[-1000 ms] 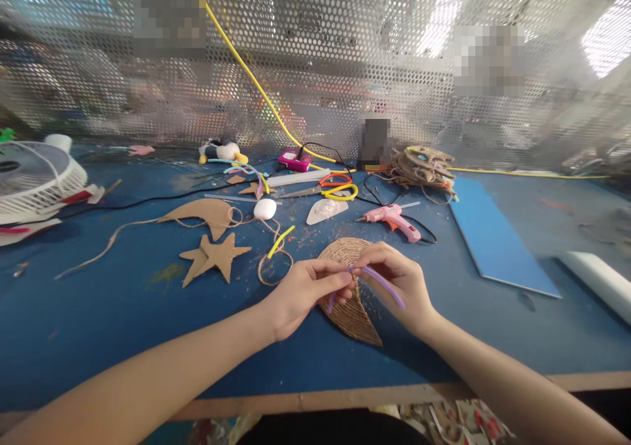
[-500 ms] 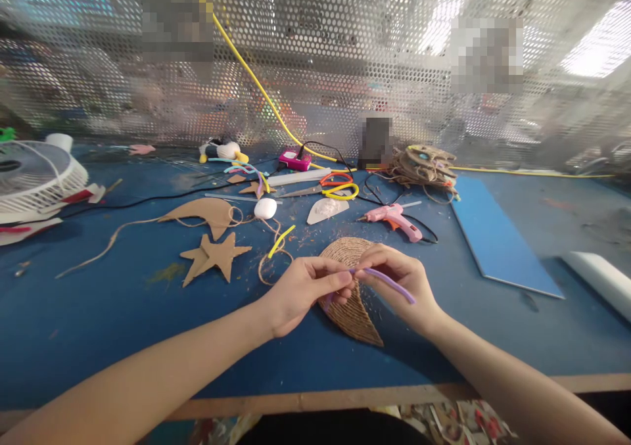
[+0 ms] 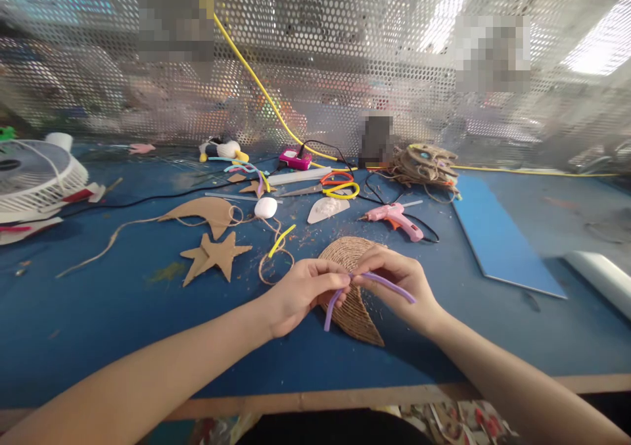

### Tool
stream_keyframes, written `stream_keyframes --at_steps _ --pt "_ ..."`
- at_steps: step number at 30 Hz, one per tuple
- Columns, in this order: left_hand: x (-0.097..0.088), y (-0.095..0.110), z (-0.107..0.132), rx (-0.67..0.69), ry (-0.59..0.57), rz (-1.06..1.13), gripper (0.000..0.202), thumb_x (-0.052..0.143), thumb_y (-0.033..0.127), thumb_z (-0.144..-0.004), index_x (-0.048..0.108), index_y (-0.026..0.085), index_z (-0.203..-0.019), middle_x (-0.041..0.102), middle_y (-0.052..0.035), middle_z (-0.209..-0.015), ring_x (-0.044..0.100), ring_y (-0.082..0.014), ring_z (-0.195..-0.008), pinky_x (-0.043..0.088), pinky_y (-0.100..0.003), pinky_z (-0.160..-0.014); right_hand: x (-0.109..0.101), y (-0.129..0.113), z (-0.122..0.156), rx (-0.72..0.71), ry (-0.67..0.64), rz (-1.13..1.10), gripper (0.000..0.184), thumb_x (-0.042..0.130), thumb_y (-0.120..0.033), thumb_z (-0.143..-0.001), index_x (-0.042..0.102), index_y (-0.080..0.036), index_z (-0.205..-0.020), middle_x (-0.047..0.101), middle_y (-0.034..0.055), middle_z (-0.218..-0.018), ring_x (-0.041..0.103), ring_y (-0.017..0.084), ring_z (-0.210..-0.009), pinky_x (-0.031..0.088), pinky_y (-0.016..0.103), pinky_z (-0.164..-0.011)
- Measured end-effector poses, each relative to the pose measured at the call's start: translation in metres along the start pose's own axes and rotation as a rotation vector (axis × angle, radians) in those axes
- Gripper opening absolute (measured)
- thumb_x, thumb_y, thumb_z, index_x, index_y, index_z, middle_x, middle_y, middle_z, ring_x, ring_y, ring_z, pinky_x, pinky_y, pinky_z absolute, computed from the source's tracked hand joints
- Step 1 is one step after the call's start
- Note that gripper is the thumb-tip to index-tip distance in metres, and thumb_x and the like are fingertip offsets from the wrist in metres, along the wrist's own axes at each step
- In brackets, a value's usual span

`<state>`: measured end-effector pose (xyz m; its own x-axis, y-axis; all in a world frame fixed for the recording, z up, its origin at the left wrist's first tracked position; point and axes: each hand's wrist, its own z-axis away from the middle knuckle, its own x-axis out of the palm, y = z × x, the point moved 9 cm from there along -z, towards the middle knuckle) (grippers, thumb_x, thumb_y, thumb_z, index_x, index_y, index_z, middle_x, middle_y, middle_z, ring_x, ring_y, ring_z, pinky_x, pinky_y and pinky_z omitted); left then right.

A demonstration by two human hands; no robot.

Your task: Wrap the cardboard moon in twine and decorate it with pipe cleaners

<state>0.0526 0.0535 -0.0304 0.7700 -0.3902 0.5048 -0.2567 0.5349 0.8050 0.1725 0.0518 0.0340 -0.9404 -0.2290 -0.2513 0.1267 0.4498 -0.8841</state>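
Observation:
Between my two hands is a bent purple pipe cleaner [image 3: 389, 283]. My left hand [image 3: 308, 292] pinches it near its middle, and one end hangs down below those fingers. The fingers of my right hand [image 3: 397, 281] are closed on the other part, whose tip points right across the palm. Beneath both hands lies a crescent moon [image 3: 352, 320] wrapped in brown twine, partly covered by them. A cardboard star [image 3: 215, 257] and a short yellow pipe cleaner [image 3: 282, 240] lie to the left of my left hand.
Beyond my hands are a pink glue gun [image 3: 394, 218], scissors [image 3: 340, 188] and a white ball [image 3: 265, 208]. A cardboard crescent [image 3: 207, 213] with twine lies left. A blue board [image 3: 507, 241] lies right, and a white fan [image 3: 34, 175] stands far left.
The purple pipe cleaner's left end now hangs visibly below my left fingers, where it was mostly hidden. Both hands have stayed in nearly the same place.

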Motion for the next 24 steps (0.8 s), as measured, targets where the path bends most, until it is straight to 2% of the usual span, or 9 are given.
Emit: stream_keyframes --at_steps 4,8,11,17,24 --pt "0.000 -0.002 0.000 -0.009 0.005 -0.014 0.018 0.080 0.028 -0.074 0.071 0.012 -0.079 0.064 0.0000 -0.068 0.057 -0.0070 -0.057 0.050 -0.018 -0.055 -0.004 0.000 0.000 -0.009 0.033 0.038 0.008 0.073 -0.017 -0.083 0.072 -0.023 -0.088 0.069 0.0010 -0.084 0.064 0.014 -0.079 0.050 0.030 -0.074" --pt "0.007 -0.005 0.001 -0.043 -0.068 -0.005 0.022 0.080 0.032 -0.077 0.070 0.012 -0.080 0.065 -0.0012 -0.069 0.059 -0.0083 -0.059 0.052 -0.020 -0.057 -0.011 0.006 0.000 0.043 0.128 0.097 0.004 0.071 -0.022 -0.085 0.067 -0.022 -0.087 0.067 -0.0002 -0.082 0.061 0.013 -0.076 0.048 0.028 -0.071" --pt "0.010 -0.006 0.001 -0.033 -0.095 0.005 0.023 0.080 0.032 -0.077 0.069 0.012 -0.080 0.065 -0.0013 -0.069 0.059 -0.0089 -0.061 0.052 -0.021 -0.059 -0.011 0.006 0.001 0.052 0.146 0.089 0.004 0.068 -0.023 -0.087 0.064 -0.022 -0.087 0.064 -0.0007 -0.082 0.060 0.012 -0.075 0.047 0.027 -0.069" --pt "0.006 0.002 -0.001 0.103 -0.033 -0.045 0.022 0.081 0.031 -0.076 0.069 0.013 -0.083 0.063 0.0009 -0.071 0.060 -0.0101 -0.065 0.054 -0.026 -0.066 -0.008 0.002 0.002 0.026 0.133 0.117 0.004 0.064 -0.024 -0.090 0.062 -0.021 -0.088 0.062 0.0006 -0.084 0.058 0.013 -0.078 0.046 0.029 -0.072" --pt "-0.001 0.006 -0.001 0.156 0.037 -0.044 0.020 0.082 0.029 -0.076 0.071 0.015 -0.084 0.065 0.0023 -0.071 0.060 -0.0082 -0.062 0.051 -0.023 -0.065 -0.007 0.002 0.002 0.016 0.100 0.143 0.001 0.063 -0.023 -0.091 0.063 -0.023 -0.090 0.062 0.0009 -0.085 0.057 0.015 -0.080 0.046 0.032 -0.075"
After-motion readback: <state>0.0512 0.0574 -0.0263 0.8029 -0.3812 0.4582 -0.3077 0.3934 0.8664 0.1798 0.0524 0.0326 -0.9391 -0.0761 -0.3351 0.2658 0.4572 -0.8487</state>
